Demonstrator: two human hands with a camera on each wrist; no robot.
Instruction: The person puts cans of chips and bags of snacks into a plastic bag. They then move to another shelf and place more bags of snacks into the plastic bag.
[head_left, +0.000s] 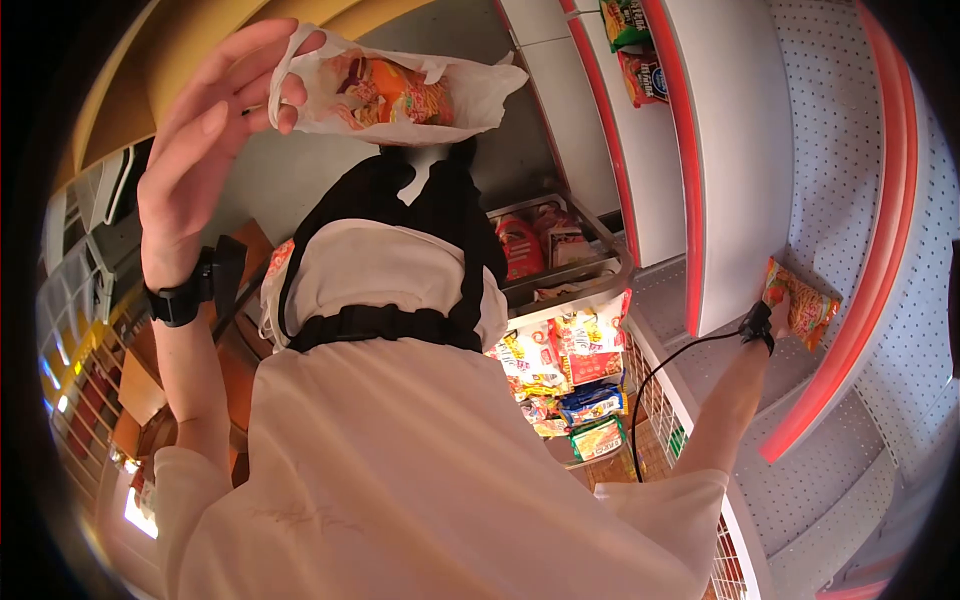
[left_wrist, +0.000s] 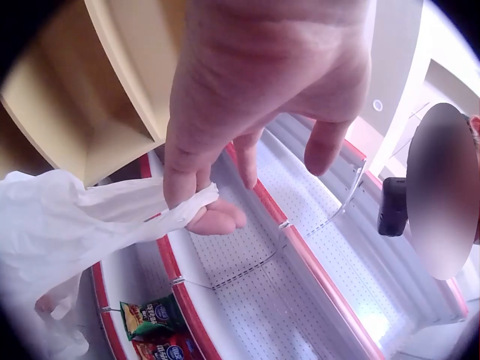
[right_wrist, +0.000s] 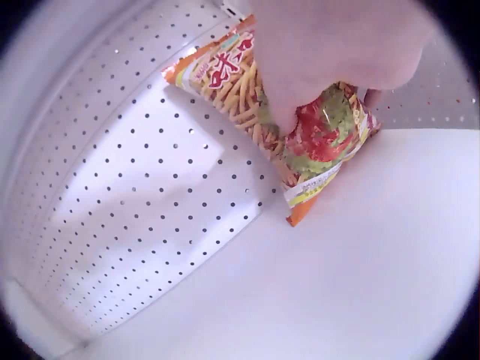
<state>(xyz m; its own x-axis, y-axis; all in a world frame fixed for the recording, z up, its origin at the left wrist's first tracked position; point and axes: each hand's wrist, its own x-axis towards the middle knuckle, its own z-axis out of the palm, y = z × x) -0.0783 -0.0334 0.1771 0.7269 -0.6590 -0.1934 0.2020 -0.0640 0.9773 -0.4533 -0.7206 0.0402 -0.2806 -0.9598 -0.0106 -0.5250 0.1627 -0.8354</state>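
One white bag [head_left: 490, 85], one orange packet [right_wrist: 232, 90]

The left hand [head_left: 205, 135] curls its fingers around the raised bag's edge, packaged snacks [head_left: 405, 95] inside. The right hand [right_wrist: 330, 60] grasps the packet at a white shelf [right_wrist: 390, 247], beside a perforated panel [right_wrist: 165, 180]; whether packet touches shelf cannot be told. Red packs [head_left: 520, 245] sit in a gray bin [head_left: 618, 262].
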